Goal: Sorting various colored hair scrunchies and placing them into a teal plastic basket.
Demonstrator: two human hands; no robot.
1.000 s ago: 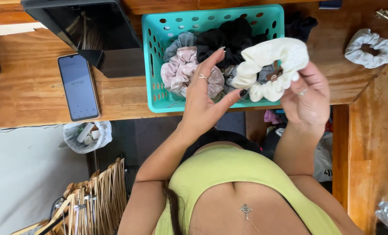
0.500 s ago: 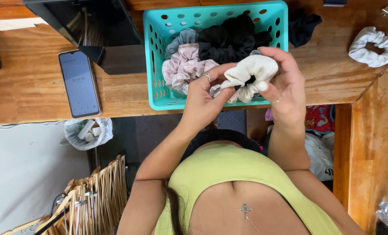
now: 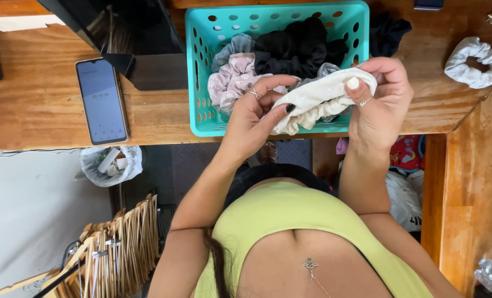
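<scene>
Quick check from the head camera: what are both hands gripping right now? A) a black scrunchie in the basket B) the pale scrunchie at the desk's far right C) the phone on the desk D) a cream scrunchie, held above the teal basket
D: the left hand and right hand pinch opposite ends of the cream scrunchie above the teal basket.

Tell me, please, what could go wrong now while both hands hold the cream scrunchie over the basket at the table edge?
1. The left hand and right hand stretch the cream scrunchie between them; a hard pull might strain its elastic or make it slip loose.
2. The teal basket stands at the front edge of the wooden table; a push could perhaps tip it off.
3. The phone also lies near that edge and might get knocked down.
</scene>
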